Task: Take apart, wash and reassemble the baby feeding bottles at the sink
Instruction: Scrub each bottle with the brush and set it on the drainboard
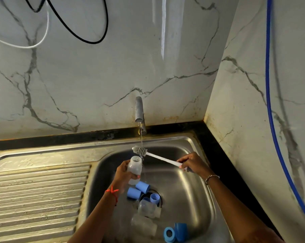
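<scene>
1. Over the sink [183, 186], the left hand [123, 174] gripped a clear bottle [135, 168], mouth up.
2. At its two o'clock, the right hand [192, 163] clasped the brush [157, 157] by its handle, bristles under the tap [139, 109] stream.

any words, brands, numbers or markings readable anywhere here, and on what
None can be read.
Bottle in the left hand: no legible print; any scale marks are too blurred to tell.
Brush in the right hand: plain.
Blue caps, tap, sink: no visible brand.
Wall: only marble veining.
</scene>
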